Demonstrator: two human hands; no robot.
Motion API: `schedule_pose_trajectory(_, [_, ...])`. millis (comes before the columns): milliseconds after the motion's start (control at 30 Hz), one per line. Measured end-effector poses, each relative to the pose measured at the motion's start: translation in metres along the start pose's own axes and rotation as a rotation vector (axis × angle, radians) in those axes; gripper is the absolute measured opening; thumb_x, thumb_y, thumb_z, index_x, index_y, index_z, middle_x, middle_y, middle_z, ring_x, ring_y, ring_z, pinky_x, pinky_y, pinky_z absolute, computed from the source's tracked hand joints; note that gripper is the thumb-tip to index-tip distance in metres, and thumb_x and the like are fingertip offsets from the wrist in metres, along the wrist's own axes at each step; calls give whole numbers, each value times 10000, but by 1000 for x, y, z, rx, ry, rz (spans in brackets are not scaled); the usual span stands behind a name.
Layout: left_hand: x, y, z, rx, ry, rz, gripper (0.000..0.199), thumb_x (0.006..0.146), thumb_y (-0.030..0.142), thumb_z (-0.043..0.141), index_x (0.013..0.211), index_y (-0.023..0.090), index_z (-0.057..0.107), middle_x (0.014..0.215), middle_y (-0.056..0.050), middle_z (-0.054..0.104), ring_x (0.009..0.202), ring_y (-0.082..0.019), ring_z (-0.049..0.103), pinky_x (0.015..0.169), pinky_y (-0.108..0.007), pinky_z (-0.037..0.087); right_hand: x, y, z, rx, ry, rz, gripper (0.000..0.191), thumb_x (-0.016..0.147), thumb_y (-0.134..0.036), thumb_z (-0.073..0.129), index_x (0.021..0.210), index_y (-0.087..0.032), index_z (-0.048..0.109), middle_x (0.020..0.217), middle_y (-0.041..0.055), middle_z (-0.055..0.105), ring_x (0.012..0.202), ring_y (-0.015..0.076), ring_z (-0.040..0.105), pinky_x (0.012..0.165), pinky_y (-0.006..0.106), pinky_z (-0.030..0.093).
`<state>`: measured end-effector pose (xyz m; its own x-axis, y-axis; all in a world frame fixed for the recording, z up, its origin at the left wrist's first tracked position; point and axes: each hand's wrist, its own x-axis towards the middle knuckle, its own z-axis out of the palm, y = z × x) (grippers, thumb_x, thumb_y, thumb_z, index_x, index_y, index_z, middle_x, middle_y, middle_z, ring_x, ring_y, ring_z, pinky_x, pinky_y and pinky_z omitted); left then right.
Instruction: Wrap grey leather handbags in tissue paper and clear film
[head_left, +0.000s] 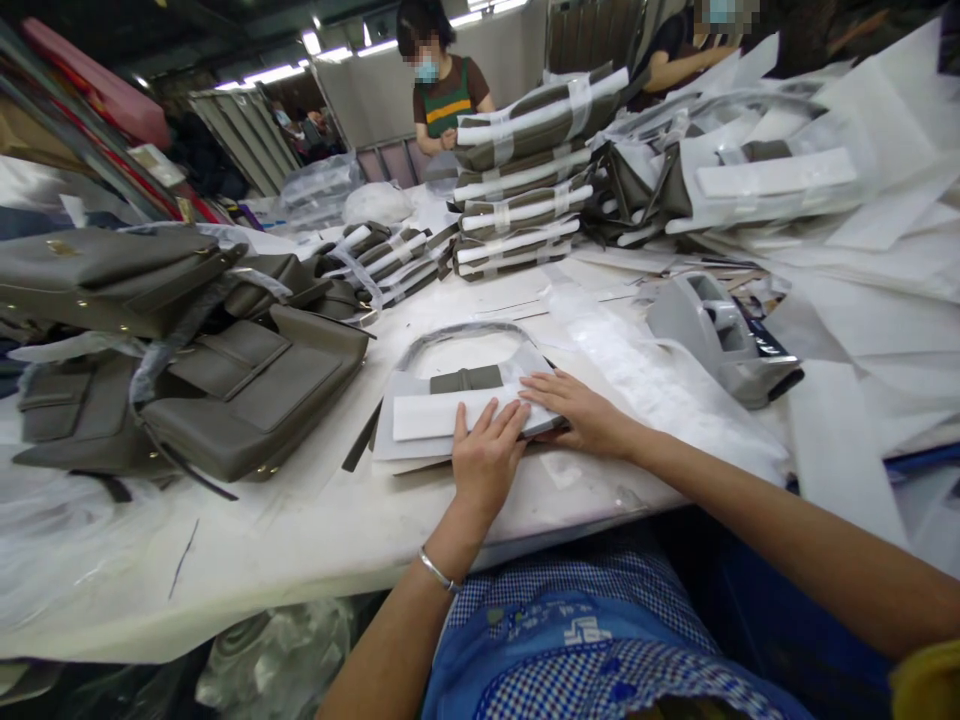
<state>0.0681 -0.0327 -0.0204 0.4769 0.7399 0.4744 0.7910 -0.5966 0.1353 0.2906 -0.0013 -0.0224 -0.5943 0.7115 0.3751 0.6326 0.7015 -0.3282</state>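
Observation:
A handbag (465, 379) lies flat on the table in front of me, mostly covered by white sheeting, with its wrapped handle arching away from me. Across it runs a white foam strip (424, 416). My left hand (487, 450) rests on the strip's right part, fingers stretched out. At the bag's right edge lies my right hand (577, 410), its fingers spread over the wrapping and their tips close to the left hand. The right thumb's side is partly hidden by the bag's edge.
Unwrapped dark handbags (262, 390) are heaped at the left. A stack of wrapped bags (521, 215) stands at the back. A grey tape dispenser (712, 335) sits on the right, near white sheets (847, 450) and crumpled plastic (652, 390). A co-worker (450, 95) stands across the table (285, 540).

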Motion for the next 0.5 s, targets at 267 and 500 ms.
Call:
schedule_pose_trajectory(267, [-3,-2,3,-4,55,9,430,959,400,556,1381,334,506,1369,17,599,1325,-222,509,1210,-545,181,-70,-36,-20,-154,203,-32,441,927,-215,609,1363,-259,558,1232,93,669,1160,234,606,1010,405,509])
schedule_pose_trajectory(500, [-4,-2,4,-22,69,20,415,969,392,546,1376,312,525,1366,-20,600,1325,-236,510,1208,-538,185,-78,-40,1,-252,-16,-111,367,975,-110,447,1310,-140,595,1206,134,675,1068,213,648,899,335,563])
